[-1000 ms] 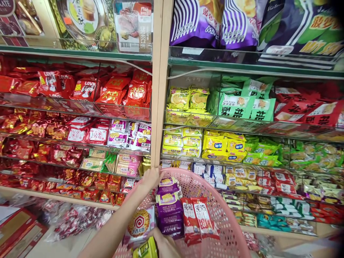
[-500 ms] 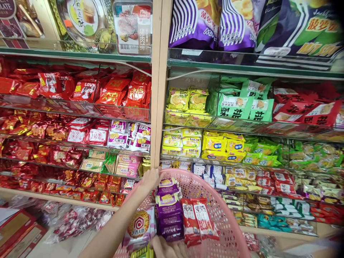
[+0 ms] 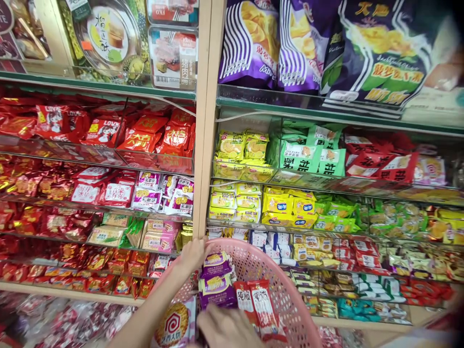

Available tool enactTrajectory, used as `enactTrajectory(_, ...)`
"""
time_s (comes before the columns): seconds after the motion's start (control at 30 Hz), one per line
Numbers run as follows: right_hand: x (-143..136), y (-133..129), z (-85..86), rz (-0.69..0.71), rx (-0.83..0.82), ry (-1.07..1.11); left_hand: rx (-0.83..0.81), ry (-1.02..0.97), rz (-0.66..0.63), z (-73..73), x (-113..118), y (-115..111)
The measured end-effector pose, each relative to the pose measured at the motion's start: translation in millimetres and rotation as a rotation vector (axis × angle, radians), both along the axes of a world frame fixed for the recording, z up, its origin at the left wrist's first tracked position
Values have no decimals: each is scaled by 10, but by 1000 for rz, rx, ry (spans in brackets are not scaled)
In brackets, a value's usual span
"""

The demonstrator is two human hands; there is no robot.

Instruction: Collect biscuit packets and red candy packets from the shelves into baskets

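A pink perforated plastic basket tilts in front of me. My left hand is closed over its far rim. Inside lie purple soda biscuit packets, red-and-white snack packets and a round-biscuit pack with a pink spiral mark. My right hand reaches into the basket from below, over the lower end of the purple packets and beside the round-biscuit pack. Motion smears its fingers, and their tips are hidden, so whether anything is in them does not show.
Shelves of wrapped snacks fill the view, split by a wooden upright. Glass-fronted bins hold red packets on the left, yellow packets and green packets on the right. Chip bags stand above. Clear bags lie lower left.
My right hand has moved up in the basket, now covering the lower purple packets. The yellow-green pack near it no longer shows. The view has shifted; my left hand stays on the rim.
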State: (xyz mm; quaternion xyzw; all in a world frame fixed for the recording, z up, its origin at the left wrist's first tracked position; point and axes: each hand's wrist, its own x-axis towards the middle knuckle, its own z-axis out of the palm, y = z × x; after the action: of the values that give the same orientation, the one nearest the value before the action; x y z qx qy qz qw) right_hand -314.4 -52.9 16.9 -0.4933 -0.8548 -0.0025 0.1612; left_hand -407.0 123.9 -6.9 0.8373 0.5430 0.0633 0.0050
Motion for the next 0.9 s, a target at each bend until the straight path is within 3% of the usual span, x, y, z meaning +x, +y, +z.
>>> enactTrajectory(0.2, 633, 600, 1473, -156, 370, 30, -28, 21, -15, 21, 0, 22)
enactTrajectory(0.3, 968, 1004, 2002, -271, 556, -51, -39, -1, -7, 35, 1, 14)
enactTrajectory(0.4, 1246, 1366, 2366, -446, 675, -157, -30, -15, -8, 18, -6, 14)
enactTrajectory(0.57, 1481, 1775, 2624, -583, 816, -429, 20, -6, -7, -46, -18, 48)
enactTrajectory(0.7, 1507, 1940, 2643, -631, 880, -496, 15, -18, -13, -50, -18, 50)
enactTrajectory(0.9, 1499, 1975, 2604, -653, 861, -503, 35, 5, -1, -36, -13, 17)
